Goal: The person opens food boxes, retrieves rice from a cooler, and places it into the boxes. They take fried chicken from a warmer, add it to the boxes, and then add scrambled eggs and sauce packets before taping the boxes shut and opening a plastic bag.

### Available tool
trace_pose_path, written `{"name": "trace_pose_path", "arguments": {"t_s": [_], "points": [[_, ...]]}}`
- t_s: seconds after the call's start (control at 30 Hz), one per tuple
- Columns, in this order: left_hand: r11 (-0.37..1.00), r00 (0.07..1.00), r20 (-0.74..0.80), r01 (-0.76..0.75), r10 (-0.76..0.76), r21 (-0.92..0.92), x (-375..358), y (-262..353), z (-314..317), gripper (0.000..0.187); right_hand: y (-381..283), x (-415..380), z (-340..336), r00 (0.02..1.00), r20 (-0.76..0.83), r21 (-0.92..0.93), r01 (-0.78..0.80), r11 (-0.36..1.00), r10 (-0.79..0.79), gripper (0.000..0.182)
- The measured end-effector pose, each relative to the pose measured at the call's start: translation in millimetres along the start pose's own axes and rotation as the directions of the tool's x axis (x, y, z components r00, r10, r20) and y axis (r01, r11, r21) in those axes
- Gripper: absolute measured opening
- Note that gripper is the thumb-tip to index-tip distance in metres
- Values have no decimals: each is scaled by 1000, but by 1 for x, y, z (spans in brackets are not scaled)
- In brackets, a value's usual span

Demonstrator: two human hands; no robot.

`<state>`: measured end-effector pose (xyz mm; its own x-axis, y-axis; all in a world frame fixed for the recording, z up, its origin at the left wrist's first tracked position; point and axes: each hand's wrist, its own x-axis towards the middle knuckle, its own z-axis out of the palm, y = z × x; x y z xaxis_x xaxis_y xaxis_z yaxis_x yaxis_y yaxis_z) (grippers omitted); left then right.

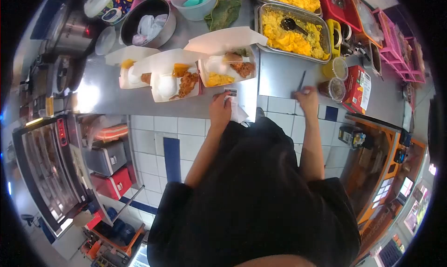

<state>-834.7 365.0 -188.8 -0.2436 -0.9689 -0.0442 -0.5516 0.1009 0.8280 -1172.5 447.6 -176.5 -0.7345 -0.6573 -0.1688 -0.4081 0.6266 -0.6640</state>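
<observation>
My left hand (220, 110) is at the counter's front edge, its fingers closed on a printed paper slip (234, 110) that hangs slightly over the edge. To the right, my right hand (307, 100) is closed around a thin dark pen (302, 79), pointing away from me. Just beyond my left hand stand open white food boxes: one (203, 76) with fried chicken, yellow food and a pale mound, a middle box (159, 97) with a white rice mound and chicken, and a left box (125, 83) partly hidden by the middle one's lid.
A wire-rimmed tray (259, 27) of yellow food with a black spoon stands back right. Lidded cups (339, 68) and a red box (357, 88) are beside my right hand. A dark pot (125, 32) and a clear tub (205, 9) are at the back left.
</observation>
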Motion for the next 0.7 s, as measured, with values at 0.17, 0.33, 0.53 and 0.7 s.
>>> {"name": "trace_pose_path", "arguments": {"t_s": [0.17, 0.33, 0.53, 0.7], "points": [[999, 984, -177, -2, 8, 38, 18, 17, 7, 23, -72, -109, 15, 878, 478, 249, -175, 953, 36, 34], [991, 997, 24, -80, 78, 111, 10, 7, -2, 22, -118, -133, 81, 764, 433, 431, 291, 854, -478, 23], [935, 957, -24, -289, 290, -206, 4, 6, -17, 20, -120, -118, 94, 688, 547, 98, 514, 852, -477, 25], [943, 954, 260, 217, -151, -250, 7, 6, -26, 30, -114, -129, 95, 692, 469, 4, 620, 784, -549, 43]]}}
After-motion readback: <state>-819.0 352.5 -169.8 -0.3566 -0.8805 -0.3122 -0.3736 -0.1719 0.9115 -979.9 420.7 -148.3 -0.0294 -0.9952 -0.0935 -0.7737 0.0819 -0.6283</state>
